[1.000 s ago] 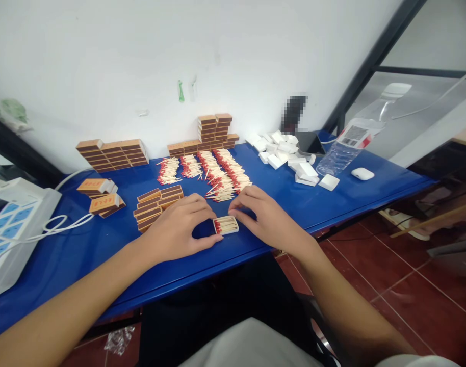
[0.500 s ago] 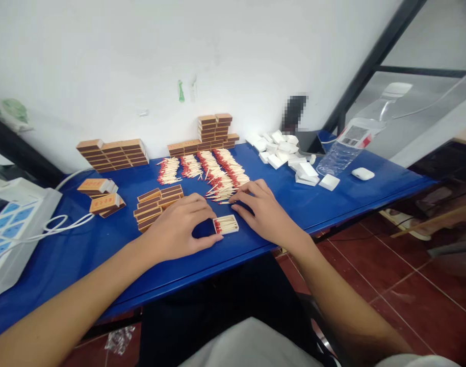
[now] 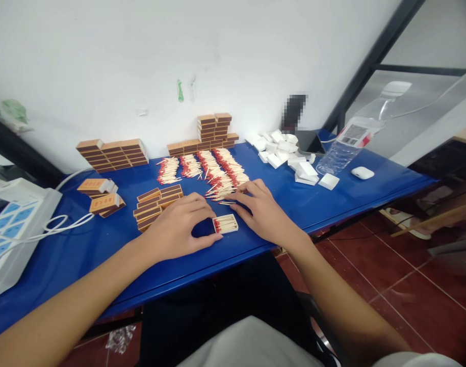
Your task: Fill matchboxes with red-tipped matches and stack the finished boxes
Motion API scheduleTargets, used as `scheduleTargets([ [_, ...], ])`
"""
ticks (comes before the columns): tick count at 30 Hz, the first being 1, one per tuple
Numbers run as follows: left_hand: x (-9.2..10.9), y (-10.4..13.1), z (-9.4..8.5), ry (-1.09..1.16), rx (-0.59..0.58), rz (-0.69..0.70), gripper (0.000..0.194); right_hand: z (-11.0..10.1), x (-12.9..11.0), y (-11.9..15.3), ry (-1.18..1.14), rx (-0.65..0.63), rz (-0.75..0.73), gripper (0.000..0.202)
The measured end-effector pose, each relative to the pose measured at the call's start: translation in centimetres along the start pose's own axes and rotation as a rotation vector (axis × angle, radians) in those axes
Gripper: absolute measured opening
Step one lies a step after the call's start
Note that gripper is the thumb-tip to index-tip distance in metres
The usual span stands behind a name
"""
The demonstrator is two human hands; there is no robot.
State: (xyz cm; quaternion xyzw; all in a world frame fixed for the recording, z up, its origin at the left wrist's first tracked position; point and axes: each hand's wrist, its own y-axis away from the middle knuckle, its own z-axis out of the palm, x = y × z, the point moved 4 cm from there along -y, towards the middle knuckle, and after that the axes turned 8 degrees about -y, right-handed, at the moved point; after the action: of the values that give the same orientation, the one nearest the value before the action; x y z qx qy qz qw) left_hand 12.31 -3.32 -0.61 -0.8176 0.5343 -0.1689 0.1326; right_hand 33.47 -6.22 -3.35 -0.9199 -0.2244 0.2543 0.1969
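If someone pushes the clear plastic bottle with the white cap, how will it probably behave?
The clear plastic bottle with the white cap looks empty, so it is probably light and slides easily. Its thin, see-through wall would likely dent under a firm squeeze. Being tall and narrow, it may tip, perhaps towards the white tray pieces beside it.

L hand [image 3: 179, 227] is hiding part of the box stack [image 3: 159, 203], its thumb covering a bit of the match tray [image 3: 226, 224]. R hand [image 3: 258, 210] is obscuring match ends, grip unclear. Pixelation is masking a dark obj. [image 3: 293, 113]; bottle label [image 3: 353, 135] text is blurring. L edge is cropping the power strip [image 3: 17, 234]; bottom edge, both forearms [image 3: 80, 295].
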Motion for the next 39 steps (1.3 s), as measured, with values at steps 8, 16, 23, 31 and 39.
scheduleTargets([
  [8, -0.06, 0.10, 0.05, -0.006, 0.006, -0.003, 0.026, -0.21, -0.16, -0.12, -0.028, 0.013, 0.008, 0.017],
  [16, -0.04, 0.11, 0.00, 0.004, 0.004, 0.000, 0.024, -0.72, 0.07, -0.09, -0.021, 0.004, 0.048, 0.010],
  [23, 0.04, 0.13, 0.03, 0.007, 0.008, 0.006, 0.025, -0.80, 0.36, -0.13, -0.036, -0.032, 0.074, 0.009],
  [31, -0.01, 0.13, 0.03, 0.003, -0.002, -0.003, 0.025, -0.66, 0.02, -0.11, -0.050, -0.051, 0.076, 0.010],
  [39, 0.01, 0.09, 0.07, 0.012, 0.010, 0.002, 0.024, -0.40, -0.23, -0.21, -0.088, -0.071, 0.047, 0.014],
])
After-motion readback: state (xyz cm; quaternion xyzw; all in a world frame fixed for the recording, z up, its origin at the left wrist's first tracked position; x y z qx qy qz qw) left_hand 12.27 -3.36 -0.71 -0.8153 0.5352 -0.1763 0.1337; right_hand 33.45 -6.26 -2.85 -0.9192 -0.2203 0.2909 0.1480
